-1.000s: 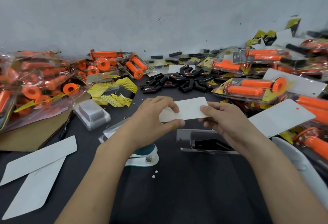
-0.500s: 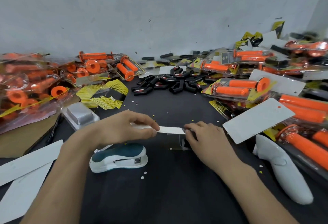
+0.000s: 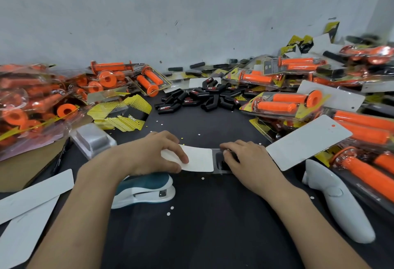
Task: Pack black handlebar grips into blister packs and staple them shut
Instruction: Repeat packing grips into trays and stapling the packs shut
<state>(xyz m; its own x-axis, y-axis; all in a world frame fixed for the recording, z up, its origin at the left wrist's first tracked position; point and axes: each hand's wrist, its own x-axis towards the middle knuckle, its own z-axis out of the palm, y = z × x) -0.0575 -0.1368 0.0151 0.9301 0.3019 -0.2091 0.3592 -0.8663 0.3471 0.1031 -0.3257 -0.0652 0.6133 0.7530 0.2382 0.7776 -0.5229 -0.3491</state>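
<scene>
We work over a dark table (image 3: 213, 236) hemmed in by heaps of packed orange grips on the left (image 3: 32, 108) and the right (image 3: 351, 119); between them, at the back and well apart from our hands, lies the pile of loose black grips (image 3: 198, 100). Spare white cards (image 3: 32, 200) lie at the left edge; a white handle-shaped tool (image 3: 336, 202) lies at the right; an empty clear tray (image 3: 92, 139) sits to the left beyond our forearm; the stapler (image 3: 145, 189) rests just beside and below our left wrist, untouched.

Our left hand (image 3: 147, 153) pinches the left end of the backing card (image 3: 198, 160) between thumb and curled fingers; the card lies flat over the blister pack (image 3: 218, 160), whose clear right end shows something dark inside, which we take to be a black grip. Our right hand (image 3: 247, 157) has its fingers bent down onto that exposed end; the thumb is hidden, so we cannot tell whether it clamps the pack or merely presses it.

We judge the step to be seating the card in the pack, with stapling not yet done; the next move calls for sliding the card fully home so the edges square up, holding the two together with one hand, and freeing the other to reach the stapler; a skewed card would let a staple miss the plastic flange.
</scene>
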